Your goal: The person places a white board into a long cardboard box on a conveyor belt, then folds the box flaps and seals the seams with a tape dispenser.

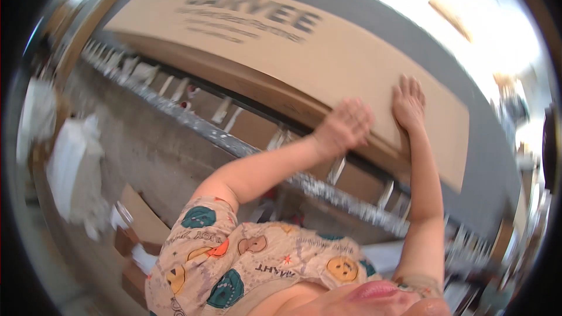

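A long, flat brown cardboard box (257, 52) with dark printing lies across a dark grey work surface (374, 29). Toward its right end, my right hand (408, 102) rests flat on the top face with the fingers stretched out. My left hand (346, 124) is over the box's near edge, its fingers extended and a little blurred. Whether that palm touches the cardboard I cannot tell. Neither hand is closed around anything.
A paint-splashed metal rail (216, 137) runs along the near side, below the box. White plastic-wrapped bundles (76, 169) stand at the left, with opened cardboard (143, 219) on the floor nearby. An upright wooden post (88, 29) rises at the far left.
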Demonstrator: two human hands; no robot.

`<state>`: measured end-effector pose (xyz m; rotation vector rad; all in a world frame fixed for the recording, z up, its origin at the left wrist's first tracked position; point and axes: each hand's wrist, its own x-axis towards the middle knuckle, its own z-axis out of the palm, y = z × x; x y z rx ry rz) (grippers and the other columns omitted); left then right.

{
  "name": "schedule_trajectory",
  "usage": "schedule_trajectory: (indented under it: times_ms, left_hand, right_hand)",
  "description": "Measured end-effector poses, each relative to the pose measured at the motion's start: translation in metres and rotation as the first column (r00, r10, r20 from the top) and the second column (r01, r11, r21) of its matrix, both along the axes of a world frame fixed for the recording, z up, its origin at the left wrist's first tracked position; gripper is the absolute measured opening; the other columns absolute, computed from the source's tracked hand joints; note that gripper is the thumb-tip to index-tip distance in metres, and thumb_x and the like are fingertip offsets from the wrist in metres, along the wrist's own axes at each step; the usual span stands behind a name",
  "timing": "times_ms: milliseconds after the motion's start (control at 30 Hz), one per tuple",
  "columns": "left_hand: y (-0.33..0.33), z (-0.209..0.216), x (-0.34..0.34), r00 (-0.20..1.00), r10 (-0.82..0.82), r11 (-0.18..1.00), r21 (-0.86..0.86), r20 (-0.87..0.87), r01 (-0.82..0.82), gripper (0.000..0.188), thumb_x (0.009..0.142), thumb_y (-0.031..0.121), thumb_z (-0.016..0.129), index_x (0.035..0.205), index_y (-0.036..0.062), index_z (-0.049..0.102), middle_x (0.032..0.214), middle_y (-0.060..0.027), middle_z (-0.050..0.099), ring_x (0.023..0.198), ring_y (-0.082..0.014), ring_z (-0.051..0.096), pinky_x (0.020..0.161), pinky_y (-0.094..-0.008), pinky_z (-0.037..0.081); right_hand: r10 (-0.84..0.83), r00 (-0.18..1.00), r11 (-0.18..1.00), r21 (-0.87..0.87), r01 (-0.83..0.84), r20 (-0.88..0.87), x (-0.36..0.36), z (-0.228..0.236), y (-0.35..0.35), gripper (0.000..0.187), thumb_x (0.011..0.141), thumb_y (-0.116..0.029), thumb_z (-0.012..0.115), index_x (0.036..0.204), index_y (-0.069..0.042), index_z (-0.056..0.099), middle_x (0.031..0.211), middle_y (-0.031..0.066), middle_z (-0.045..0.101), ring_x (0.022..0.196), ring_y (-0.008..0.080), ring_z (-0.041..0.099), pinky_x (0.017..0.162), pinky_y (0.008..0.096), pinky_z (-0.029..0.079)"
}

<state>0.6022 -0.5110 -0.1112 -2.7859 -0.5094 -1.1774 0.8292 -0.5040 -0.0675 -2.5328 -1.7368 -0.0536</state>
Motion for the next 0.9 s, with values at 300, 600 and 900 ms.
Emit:
schedule_trajectory:
  times_ms: [300,600,900]
  left_hand:
    - [-0.006,0.003,0.013,0.985,0.083,0.997,-0.004,0.152,-0.083,0.052,0.069,0.030,0.067,0.112,0.0021,0.059,0.120,-0.0139,0.056,0.117,-0.0330,0.049,0.105,-0.0481,0.034]
    - [0.004,0.004,0.002,0.999,0.038,0.997,0.064,-0.012,-0.037,0.058,0.068,0.033,0.068,0.116,0.0031,0.057,0.126,-0.0160,0.052,0.121,-0.0329,0.046,0.105,-0.0473,0.035]
    - [-0.008,0.006,0.020,0.974,-0.198,0.973,0.098,-0.106,0.209,0.065,0.072,0.042,0.064,0.124,0.0063,0.049,0.131,-0.0172,0.048,0.123,-0.0327,0.044,0.105,-0.0458,0.034]
  right_hand:
    - [-0.101,0.995,0.994,0.039,0.102,-0.022,0.066,-0.010,0.108,0.060,0.095,-0.046,0.030,0.139,-0.005,0.037,0.144,0.0167,0.035,0.136,0.0322,0.026,0.113,0.0403,0.018]
    - [-0.049,0.992,0.996,0.067,0.056,-0.112,0.045,0.010,0.095,0.058,0.094,-0.046,0.032,0.137,-0.007,0.041,0.142,0.0164,0.039,0.134,0.0332,0.031,0.111,0.0426,0.020]
    - [0.115,0.960,0.950,0.312,-0.030,-0.257,0.030,-0.001,0.039,0.043,0.094,-0.034,0.044,0.129,-0.010,0.051,0.131,0.0180,0.049,0.124,0.0309,0.044,0.103,0.0429,0.033]
